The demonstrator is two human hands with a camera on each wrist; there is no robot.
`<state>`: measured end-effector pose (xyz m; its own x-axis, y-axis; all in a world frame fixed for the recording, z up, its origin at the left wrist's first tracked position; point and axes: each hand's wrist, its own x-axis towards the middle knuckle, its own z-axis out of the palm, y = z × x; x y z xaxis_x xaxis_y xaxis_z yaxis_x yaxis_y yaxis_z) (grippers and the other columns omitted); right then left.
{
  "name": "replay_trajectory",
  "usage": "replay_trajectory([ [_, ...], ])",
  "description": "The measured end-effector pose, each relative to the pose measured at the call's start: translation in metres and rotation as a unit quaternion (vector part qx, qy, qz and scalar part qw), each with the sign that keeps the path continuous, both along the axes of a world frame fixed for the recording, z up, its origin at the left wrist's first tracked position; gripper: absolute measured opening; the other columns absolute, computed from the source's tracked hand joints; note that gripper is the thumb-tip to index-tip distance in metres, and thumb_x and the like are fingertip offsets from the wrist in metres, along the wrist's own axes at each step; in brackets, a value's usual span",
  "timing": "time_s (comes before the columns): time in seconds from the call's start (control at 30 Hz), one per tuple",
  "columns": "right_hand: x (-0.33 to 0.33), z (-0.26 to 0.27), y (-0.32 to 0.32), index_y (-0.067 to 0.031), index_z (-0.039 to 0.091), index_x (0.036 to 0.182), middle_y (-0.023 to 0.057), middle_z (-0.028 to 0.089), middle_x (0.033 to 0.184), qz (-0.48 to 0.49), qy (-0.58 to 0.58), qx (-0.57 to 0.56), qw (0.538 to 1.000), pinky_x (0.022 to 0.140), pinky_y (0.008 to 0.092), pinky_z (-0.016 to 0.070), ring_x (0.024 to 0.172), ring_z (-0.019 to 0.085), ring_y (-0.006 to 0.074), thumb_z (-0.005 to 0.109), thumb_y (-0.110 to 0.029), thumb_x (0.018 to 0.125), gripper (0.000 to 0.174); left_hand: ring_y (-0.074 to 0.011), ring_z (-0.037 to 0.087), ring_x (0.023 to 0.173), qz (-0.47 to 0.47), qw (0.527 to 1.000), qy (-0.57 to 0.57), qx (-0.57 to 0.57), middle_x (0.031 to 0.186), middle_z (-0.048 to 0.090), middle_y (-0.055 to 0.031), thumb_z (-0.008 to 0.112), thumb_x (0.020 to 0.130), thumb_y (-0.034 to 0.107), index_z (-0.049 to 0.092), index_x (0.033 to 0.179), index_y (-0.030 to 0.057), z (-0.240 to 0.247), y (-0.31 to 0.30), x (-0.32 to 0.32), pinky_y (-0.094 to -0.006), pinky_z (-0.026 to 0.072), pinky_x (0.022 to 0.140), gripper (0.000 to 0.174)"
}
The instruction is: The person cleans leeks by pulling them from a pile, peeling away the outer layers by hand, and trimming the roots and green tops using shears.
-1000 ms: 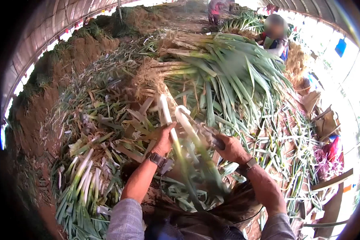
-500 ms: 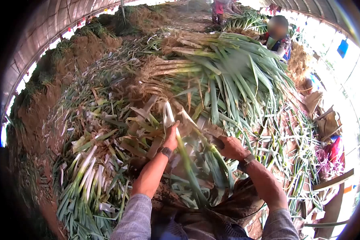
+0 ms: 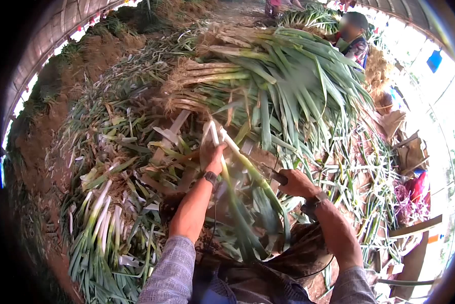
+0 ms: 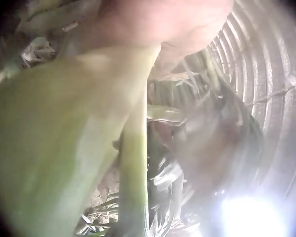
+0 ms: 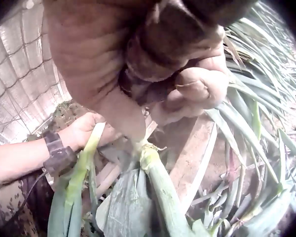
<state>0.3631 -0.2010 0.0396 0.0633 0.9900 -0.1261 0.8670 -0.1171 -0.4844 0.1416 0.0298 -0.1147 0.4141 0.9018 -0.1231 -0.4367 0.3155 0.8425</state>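
Fingers of my left hand grip a leek by its white stem, the green leaves hanging toward my lap. A second leek slants beside it, its white end close to the first; whether the left hand also holds it is unclear. My right hand is curled round the dark handle of a tool, just right of the second leek. In the right wrist view the handle crosses the palm above a green stalk. The left wrist view shows the left hand over a pale green stalk.
A large pile of untrimmed leeks with roots lies ahead. White-stemmed leeks lie at left. Loose leaves cover the ground all around. Another person is at the upper right, and a wooden strip lies at right.
The left hand has shifted slightly forward and right with its leek. The second leek looks slimmer near its white end, its leaves now spread lower. The right hand still grips the tool.
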Motion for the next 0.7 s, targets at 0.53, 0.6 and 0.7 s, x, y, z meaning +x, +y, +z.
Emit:
replay_trajectory([
  [0.53,-0.006,0.02,0.014,-0.0069,0.065,0.108,0.018,0.067,0.081,0.004,0.102,0.157,0.982,0.067,0.0409,0.052,0.074,0.066,0.0335,0.069,-0.02,0.08,0.031,-0.019,0.062,0.095,-0.026,0.987,-0.099,-0.127,0.104,0.065,-0.0018,0.068,0.088,0.033,0.061,0.117,0.0156,0.063,-0.009,0.015,-0.0356,0.0498,0.084,0.034],
  [0.6,-0.01,0.03,0.012,-0.0068,0.065,0.109,0.017,0.068,0.082,-0.046,0.074,0.129,0.988,0.066,0.0414,0.0526,0.074,0.066,0.0346,0.069,-0.019,0.08,0.031,-0.0185,0.062,0.095,-0.053,0.981,-0.145,-0.118,0.106,0.065,-0.0018,0.067,0.09,0.033,0.06,0.119,0.0154,0.075,-0.017,0.008,-0.0354,0.0501,0.084,0.035],
  [0.7,-0.019,0.038,0.01,-0.0085,0.065,0.11,0.0171,0.068,0.083,-0.016,0.037,0.192,0.981,0.065,0.043,0.0526,0.075,0.066,0.0369,0.069,-0.019,0.081,0.031,-0.0199,0.063,0.099,-0.061,0.98,-0.156,-0.111,0.109,0.066,-0.0041,0.059,0.095,0.033,0.06,0.121,0.0114,0.088,-0.03,-0.003,-0.0357,0.0513,0.086,0.034],
])
